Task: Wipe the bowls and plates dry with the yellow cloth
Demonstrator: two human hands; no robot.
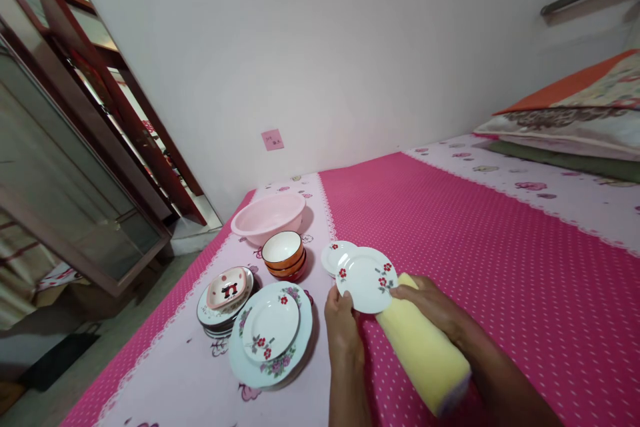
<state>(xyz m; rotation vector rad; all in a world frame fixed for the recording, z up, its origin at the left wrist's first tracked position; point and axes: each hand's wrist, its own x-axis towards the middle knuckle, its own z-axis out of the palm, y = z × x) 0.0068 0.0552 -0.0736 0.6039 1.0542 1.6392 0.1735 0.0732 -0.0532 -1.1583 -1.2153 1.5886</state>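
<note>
A small white plate (pixel 366 278) with red flowers is held just above the pink cloth. My left hand (pixel 342 323) grips its near left rim with closed fingers. My right hand (pixel 431 305) holds a yellow cloth (pixel 423 347) against the plate's right edge, fingers curled on it. The cloth hangs long and rolled toward me, under my right forearm. Another small flowered plate (pixel 333 255) lies just behind the held one.
To the left lie a stack of flowered plates (pixel 273 337), a pile of dishes topped by a pink square dish (pixel 227 288), stacked orange bowls (pixel 283 255) and a pink basin (pixel 267 215). Pillows (pixel 570 117) sit far right. The bed edge and a wooden door (pixel 75 147) are left.
</note>
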